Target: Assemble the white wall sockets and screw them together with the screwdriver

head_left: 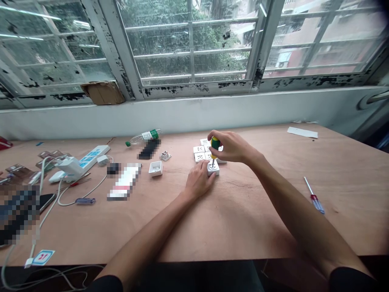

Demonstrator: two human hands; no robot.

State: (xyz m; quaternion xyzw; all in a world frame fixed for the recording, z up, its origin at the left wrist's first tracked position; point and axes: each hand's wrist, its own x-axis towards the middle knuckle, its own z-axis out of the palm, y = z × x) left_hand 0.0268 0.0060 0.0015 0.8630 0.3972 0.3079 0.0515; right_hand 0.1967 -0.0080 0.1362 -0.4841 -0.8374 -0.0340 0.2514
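Note:
In the middle of the table, my left hand (198, 178) is closed on the left side of a white wall socket (214, 172), keeping it flat on the wood. My right hand (234, 145) wraps round the green and yellow handle of a screwdriver (215, 142). The screwdriver stands upright, its shaft pointing down onto the face of that socket. Whether the tip sits in a screw is too small to tell. Just behind are several more white sockets (199, 149), laid close together and partly covered by my right hand.
To the left lie an open white box (156, 168), a socket part (165, 155), a plastic bottle (146, 137), a power strip (95, 157) and loose cables. Another screwdriver (316, 199) rests at the right. A white strip (302, 132) lies near the wall.

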